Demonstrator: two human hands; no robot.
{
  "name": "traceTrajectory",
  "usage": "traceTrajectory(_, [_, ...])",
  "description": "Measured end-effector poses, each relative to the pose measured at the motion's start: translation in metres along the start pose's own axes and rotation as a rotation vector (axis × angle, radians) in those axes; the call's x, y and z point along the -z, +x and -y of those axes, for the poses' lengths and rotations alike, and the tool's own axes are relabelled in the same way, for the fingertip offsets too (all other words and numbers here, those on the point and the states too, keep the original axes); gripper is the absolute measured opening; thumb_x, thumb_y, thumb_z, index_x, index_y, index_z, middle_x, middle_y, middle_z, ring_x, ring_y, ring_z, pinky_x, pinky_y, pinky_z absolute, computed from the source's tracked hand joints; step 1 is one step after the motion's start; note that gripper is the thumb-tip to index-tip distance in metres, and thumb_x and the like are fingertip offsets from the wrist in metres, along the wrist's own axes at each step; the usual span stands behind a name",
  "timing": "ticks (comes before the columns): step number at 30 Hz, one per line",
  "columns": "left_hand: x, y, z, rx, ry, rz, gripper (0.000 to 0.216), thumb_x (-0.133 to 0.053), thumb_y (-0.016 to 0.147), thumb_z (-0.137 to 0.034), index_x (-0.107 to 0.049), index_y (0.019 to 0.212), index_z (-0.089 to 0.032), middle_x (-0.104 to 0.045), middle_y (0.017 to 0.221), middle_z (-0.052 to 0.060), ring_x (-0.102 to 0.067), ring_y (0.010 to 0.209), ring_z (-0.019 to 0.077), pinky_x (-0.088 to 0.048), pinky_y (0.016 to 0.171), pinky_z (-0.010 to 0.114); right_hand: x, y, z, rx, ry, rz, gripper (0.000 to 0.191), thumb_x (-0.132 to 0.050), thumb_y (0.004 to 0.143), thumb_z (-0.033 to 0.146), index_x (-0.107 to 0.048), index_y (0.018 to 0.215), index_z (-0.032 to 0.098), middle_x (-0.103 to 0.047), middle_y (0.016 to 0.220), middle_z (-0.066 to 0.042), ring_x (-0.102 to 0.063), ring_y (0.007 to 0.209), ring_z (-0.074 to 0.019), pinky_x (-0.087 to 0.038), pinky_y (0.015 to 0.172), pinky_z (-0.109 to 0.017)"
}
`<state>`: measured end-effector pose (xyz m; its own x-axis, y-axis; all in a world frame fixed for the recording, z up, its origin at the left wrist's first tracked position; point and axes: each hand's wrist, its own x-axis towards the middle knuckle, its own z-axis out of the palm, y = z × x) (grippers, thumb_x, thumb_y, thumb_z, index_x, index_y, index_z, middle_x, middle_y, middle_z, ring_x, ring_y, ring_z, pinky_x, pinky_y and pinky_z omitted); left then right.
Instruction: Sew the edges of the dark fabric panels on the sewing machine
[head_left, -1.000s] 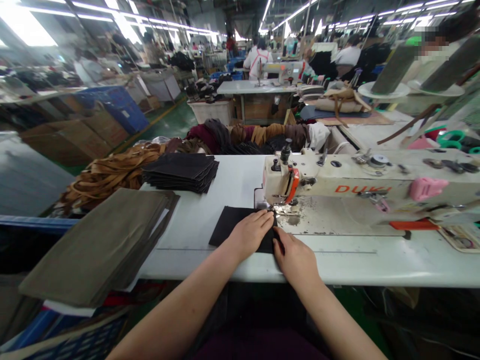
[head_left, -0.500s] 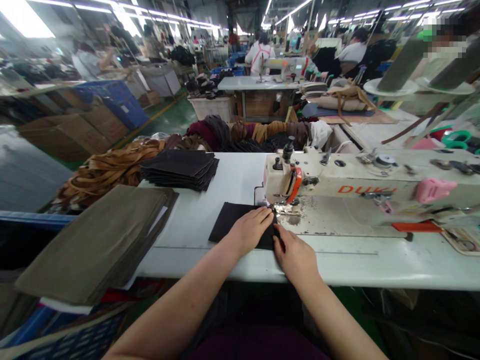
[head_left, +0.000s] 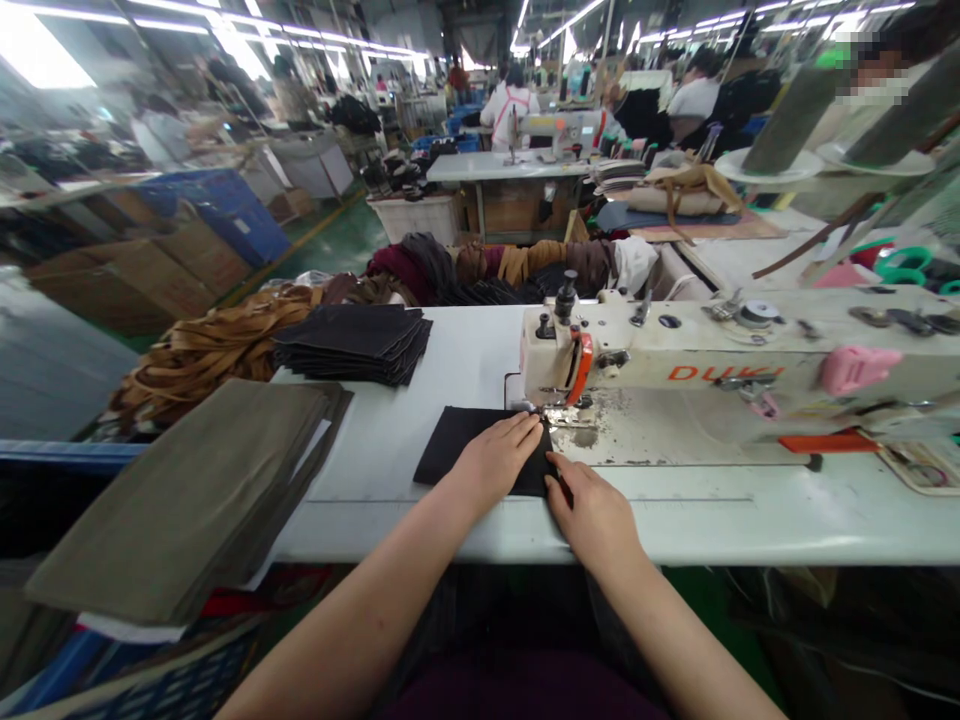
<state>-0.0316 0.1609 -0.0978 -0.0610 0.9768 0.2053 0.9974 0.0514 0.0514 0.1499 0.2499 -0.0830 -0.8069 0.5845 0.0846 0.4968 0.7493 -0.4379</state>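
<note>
A black fabric piece (head_left: 442,450) lies flat on the white sewing table, its right edge at the needle area of a sewing machine (head_left: 551,350). My left hand (head_left: 501,455) rests on top of it, fingers stretched out together, the tips close beside the presser foot (head_left: 553,415). At the piece's right edge is my right hand (head_left: 592,505), with thumb and curled fingers closed on the edge. The left hand hides part of the fabric, and the stitching point cannot be made out.
Black fabric pieces (head_left: 352,340) are stacked at the table's back left. Nearer, an olive-grey fabric stack (head_left: 180,490) overhangs the left edge. Brown straps (head_left: 217,345) lie in a heap beyond. Large thread cones (head_left: 791,120) stand at right. Other people work in the background.
The camera view has shifted slightly, so the scene sits a little further left. Both hands and the black fabric piece keep nearly the same position at the machine.
</note>
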Motion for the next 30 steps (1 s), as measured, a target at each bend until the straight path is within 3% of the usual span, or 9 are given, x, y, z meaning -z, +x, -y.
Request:
traceTrajectory(3, [0.005,-0.003,-0.003,0.014,0.009,0.009,0.047,-0.036,0.102,-0.010,-0.045,0.149,-0.013,-0.046,0.156,0.010,-0.039,0.146,0.0228,-0.037,0.121,0.038,0.000,0.000,-0.001,-0.006,0.023,-0.007,0.035,-0.053,0.100,0.029,-0.061,0.134,0.024,-0.071,0.112,-0.004,-0.069,0.096,-0.0201,-0.051,0.080,-0.029])
traceTrajectory(10, [0.018,-0.026,-0.025,-0.045,-0.082,-0.056,0.036,-0.043,0.103,-0.012,-0.060,0.134,-0.012,-0.061,0.139,0.010,-0.054,0.132,0.0220,-0.043,0.117,0.036,0.000,0.004,-0.004,-0.010,0.088,-0.023,0.033,-0.053,0.100,0.030,-0.064,0.130,0.023,-0.069,0.113,-0.004,-0.068,0.096,-0.0202,-0.051,0.080,-0.030])
traceTrajectory(15, [0.013,-0.038,-0.027,-0.065,-0.083,-0.071,0.042,-0.040,0.102,-0.011,-0.054,0.142,-0.012,-0.055,0.146,0.011,-0.047,0.139,0.0244,-0.039,0.119,0.042,-0.005,0.002,-0.005,0.047,0.021,-0.097,0.032,-0.052,0.101,0.030,-0.064,0.130,0.024,-0.067,0.110,-0.004,-0.066,0.090,-0.0182,-0.049,0.074,-0.028])
traceTrajectory(19, [0.012,-0.032,-0.019,-0.047,-0.083,-0.033,0.044,-0.039,0.102,-0.009,-0.052,0.144,-0.013,-0.053,0.149,0.010,-0.046,0.141,0.0225,-0.037,0.120,0.040,-0.010,-0.001,-0.006,0.128,-0.149,-0.144,0.034,-0.050,0.103,0.029,-0.062,0.134,0.022,-0.064,0.103,-0.005,-0.062,0.087,-0.0188,-0.046,0.071,-0.029])
traceTrajectory(23, [0.012,-0.022,-0.013,-0.021,-0.074,-0.021,0.044,-0.040,0.103,-0.009,-0.051,0.145,-0.013,-0.052,0.151,0.009,-0.045,0.142,0.0218,-0.036,0.121,0.040,-0.011,0.003,-0.007,0.195,-0.259,-0.164,0.038,-0.052,0.101,0.027,-0.061,0.137,0.018,-0.060,0.098,-0.008,-0.057,0.093,-0.0236,-0.046,0.079,-0.033])
traceTrajectory(30, [0.010,-0.008,-0.004,0.047,-0.065,0.016,0.045,-0.039,0.102,-0.007,-0.052,0.144,-0.015,-0.051,0.152,0.008,-0.043,0.143,0.0211,-0.035,0.120,0.042,-0.009,0.017,-0.005,0.180,-0.318,-0.147,0.047,-0.054,0.097,0.024,-0.057,0.143,0.017,-0.056,0.097,-0.009,-0.052,0.091,-0.0250,-0.043,0.083,-0.036])
